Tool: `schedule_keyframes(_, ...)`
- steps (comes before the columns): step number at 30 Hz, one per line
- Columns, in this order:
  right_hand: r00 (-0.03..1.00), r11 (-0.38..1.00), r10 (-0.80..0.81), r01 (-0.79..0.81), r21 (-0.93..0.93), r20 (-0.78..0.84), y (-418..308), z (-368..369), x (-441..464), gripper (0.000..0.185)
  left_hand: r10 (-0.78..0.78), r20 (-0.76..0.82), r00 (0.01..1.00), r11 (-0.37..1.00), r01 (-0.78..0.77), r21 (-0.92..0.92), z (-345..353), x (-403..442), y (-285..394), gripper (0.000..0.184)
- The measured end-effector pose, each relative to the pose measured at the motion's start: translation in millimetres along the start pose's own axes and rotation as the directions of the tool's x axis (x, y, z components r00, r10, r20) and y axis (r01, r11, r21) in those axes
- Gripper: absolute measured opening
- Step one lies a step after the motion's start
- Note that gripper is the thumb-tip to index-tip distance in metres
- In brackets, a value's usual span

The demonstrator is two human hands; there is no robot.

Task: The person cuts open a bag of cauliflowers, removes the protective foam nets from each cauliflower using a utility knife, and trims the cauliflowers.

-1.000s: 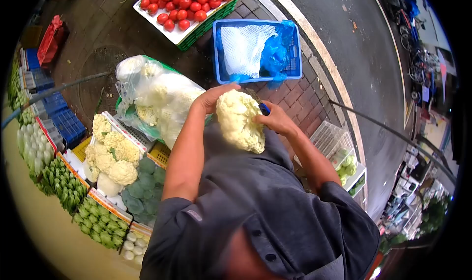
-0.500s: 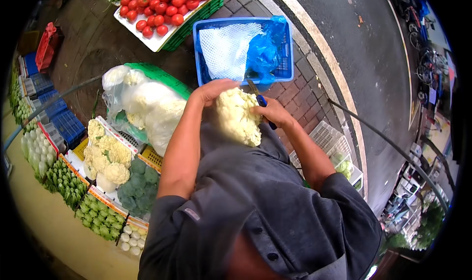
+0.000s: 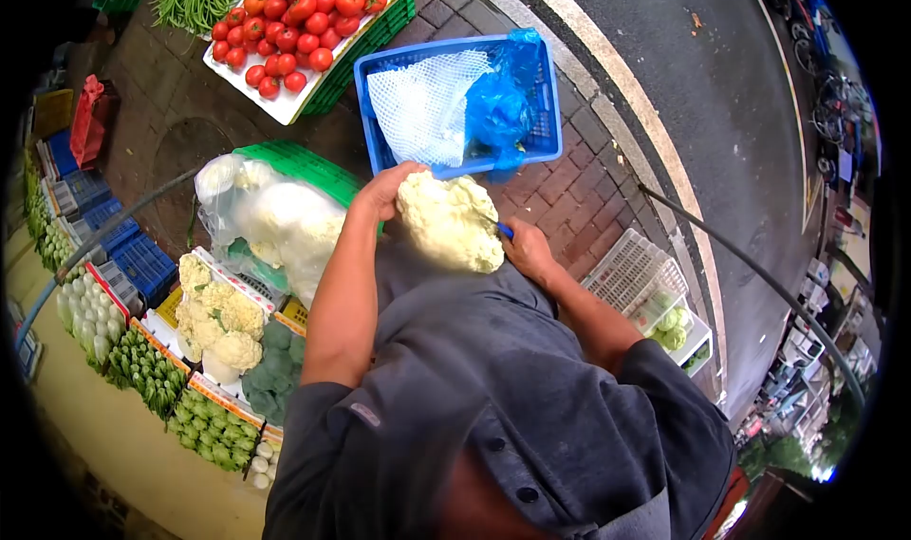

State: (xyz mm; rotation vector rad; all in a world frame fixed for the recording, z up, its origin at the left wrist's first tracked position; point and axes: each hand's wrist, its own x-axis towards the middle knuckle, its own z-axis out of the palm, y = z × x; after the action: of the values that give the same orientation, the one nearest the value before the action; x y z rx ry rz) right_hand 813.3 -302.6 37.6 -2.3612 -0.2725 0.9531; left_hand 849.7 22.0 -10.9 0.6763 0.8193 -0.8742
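Note:
A large pale cauliflower (image 3: 448, 219) is held in front of my dark shirt. My left hand (image 3: 387, 187) grips its upper left side, with the fingertips partly hidden behind it. My right hand (image 3: 529, 250) is closed round the blue handle of a knife (image 3: 504, 229), at the cauliflower's right side. The blade lies against the cauliflower's surface, and only a short part of it shows. Just beyond my hands stands a blue crate (image 3: 552, 122) holding white foam netting (image 3: 427, 103) and blue plastic (image 3: 500, 108).
Tomatoes (image 3: 308, 23) lie on a tray at the top. Bagged cauliflowers (image 3: 285, 213) are left of my arm. Loose cauliflowers (image 3: 218, 317), broccoli (image 3: 273, 364) and greens (image 3: 147, 369) line the left. A white crate (image 3: 634, 272) stands right, beside the road (image 3: 707, 94).
The knife has swung from pointing up beyond the cauliflower to lying against its right side. My left hand has closed on the cauliflower's edge. The surroundings have shifted in view.

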Motion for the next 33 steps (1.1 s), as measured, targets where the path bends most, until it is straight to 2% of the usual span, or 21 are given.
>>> schedule_keyframes(3, 0.998, 0.999, -0.044, 0.044, 0.013, -0.049, -2.9, -2.0, 7.5, 0.022, -0.007, -0.033, 0.999, 1.0, 0.008, 0.02, 7.3, -5.4, 2.7, 0.031)
schedule_keyframes(10, 0.994, 0.995, -0.102, 0.103, 0.013, -0.05, 0.0, -3.6, 14.6, 0.016, 0.021, -0.078, 0.997, 0.996, -0.014, 0.093, 37.6, -18.6, 9.3, 0.029)
schedule_keyframes(16, 0.993, 0.995, -0.065, 0.072, 0.062, -0.1, 8.9, 4.9, 6.4, 0.013, 0.121, -0.082, 0.989, 0.976, -0.104, 0.193, 51.7, -30.4, 5.9, 0.026)
schedule_keyframes(19, 0.988, 0.993, -0.097, 0.104, 0.053, -0.116, 12.9, 8.0, 8.0, 0.015, 0.199, -0.105, 0.974, 0.955, -0.168, 0.245, 54.0, -31.6, -0.4, 0.026)
schedule_keyframes(22, 0.979, 0.986, -0.158, 0.165, 0.041, -0.126, 12.0, 9.4, 3.9, 0.016, 0.137, -0.11, 0.984, 0.977, -0.116, 0.18, 55.8, -42.4, 0.4, 0.023)
schedule_keyframes(24, 0.977, 0.981, -0.185, 0.189, 0.031, -0.11, 8.3, 8.9, 2.8, 0.016, 0.149, -0.105, 0.983, 0.975, -0.128, 0.179, 48.2, -40.8, -3.3, 0.025)
schedule_keyframes(27, 0.975, 0.982, -0.17, 0.18, 0.055, -0.14, 1.8, 8.6, 1.2, 0.016, 0.148, -0.111, 0.983, 0.978, -0.129, 0.163, 43.8, -38.9, -6.5, 0.026)
schedule_keyframes(33, 0.995, 0.996, -0.062, 0.067, 0.053, -0.081, 4.2, 12.2, 3.1, 0.018, 0.167, -0.055, 0.984, 0.966, -0.152, 0.21, 49.4, -47.9, -6.2, 0.022)
